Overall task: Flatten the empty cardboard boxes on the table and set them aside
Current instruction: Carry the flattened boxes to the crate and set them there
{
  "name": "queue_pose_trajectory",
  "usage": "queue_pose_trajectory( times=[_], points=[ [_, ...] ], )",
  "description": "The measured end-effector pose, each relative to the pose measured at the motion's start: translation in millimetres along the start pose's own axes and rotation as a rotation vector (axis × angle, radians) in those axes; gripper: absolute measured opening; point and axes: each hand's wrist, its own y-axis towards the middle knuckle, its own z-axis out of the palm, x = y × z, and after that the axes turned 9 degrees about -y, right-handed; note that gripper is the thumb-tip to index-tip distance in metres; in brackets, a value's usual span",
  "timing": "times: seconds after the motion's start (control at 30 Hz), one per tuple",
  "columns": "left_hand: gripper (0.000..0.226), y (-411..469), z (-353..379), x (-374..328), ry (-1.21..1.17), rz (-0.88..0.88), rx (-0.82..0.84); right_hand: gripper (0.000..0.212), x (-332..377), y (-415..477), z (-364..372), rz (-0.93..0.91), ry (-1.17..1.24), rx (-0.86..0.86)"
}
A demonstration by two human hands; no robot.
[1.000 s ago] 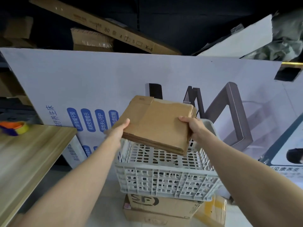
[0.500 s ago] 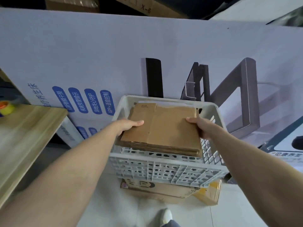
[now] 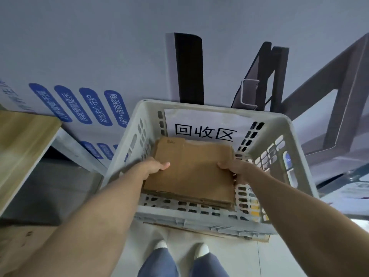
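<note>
- Crate [image 3: 299, 136] stood between the desk [image 3: 24, 136] edge on the left and a big printed board [image 3: 99, 47] just behind it. A paper label [image 3: 205, 126] hung on the far wall.
- Cardboard [image 3: 191, 176], a flat stack, was inside the crate, low, close to the left and near walls. Some room was left at the right wall and below the label.
- Couldn't tell if the stack touched the crate bottom.
- Left hand [image 3: 154, 166] gripped the left edge, thumb on top, other fingers hidden underneath.
- Right hand [image 3: 232, 169] pinched the right edge likewise, thumb on top, the rest out of sight.
- Both forearms crossed the near rim; shoes [image 3: 161, 245] stood on the floor [image 3: 229, 254] below it.
</note>
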Motion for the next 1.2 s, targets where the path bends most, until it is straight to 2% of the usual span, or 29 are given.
queue_pose_trajectory(
  times=[0.2,0.37,0.53,0.63,0.7,0.77,0.9,1.0,1.1,1.2],
  points=[
    [0.085,40.9,2.4,5.2,0.199,0.038,-0.044,0.053,-14.5,43.2,23.6,0.012,0.138,-0.008],
    [0.083,62.5,9.2,12.5,0.315,0.035,-0.069,0.058,-7.7,66.1,22.9,-0.028,0.073,-0.125],
    [0.082,80.3,8.1,10.0,0.148,0.039,-0.118,0.052,-3.3,83.8,28.2,-0.029,-0.159,-0.282],
    [0.079,82.9,13.3,9.2,0.185,0.041,-0.177,0.037,2.9,84.5,31.8,-0.004,-0.324,-0.343],
    [0.066,82.5,20.3,7.7,0.274,0.063,-0.243,0.031,5.2,83.1,35.4,0.003,-0.493,-0.389],
    [0.051,76.0,27.6,3.7,0.402,0.138,-0.305,0.030,5.2,81.8,39.8,-0.029,-0.578,-0.403],
    [0.069,64.6,31.7,-3.3,0.608,0.319,-0.378,0.036,11.5,65.8,44.1,-0.027,-0.778,-0.501],
    [0.058,49.9,28.2,-11.6,0.756,0.450,-0.378,0.035,22.0,41.9,45.0,-0.033,-0.896,-0.591],
    [0.060,26.9,20.2,-31.1,0.791,0.531,-0.336,0.041,45.9,5.6,43.1,-0.153,-1.078,-0.687],
    [0.043,-7.2,4.8,-63.0,0.791,0.698,-0.319,0.040,81.8,-44.7,44.0,-0.290,-1.151,-0.797]
  ],
)
